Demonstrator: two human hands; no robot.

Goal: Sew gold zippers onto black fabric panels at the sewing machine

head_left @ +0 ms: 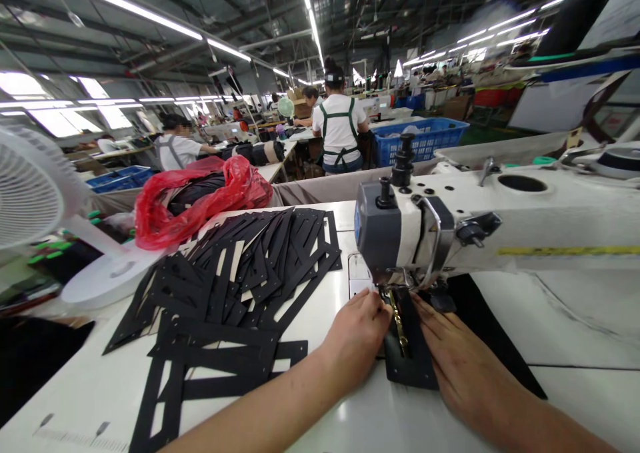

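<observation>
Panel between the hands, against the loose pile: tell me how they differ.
The panel is a single piece by the sewing machine; the pile holds many overlapping pieces spread over the table. The panel has a gold strip in its slot; no gold shows in the pile's slots. The panel has hands beside it; the pile is untouched. Both are black and slotted.

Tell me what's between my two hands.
In the head view, a black panel with a gold strip lies between your left hand and right hand.

Left grip, right grip, both forearms bare.
</observation>
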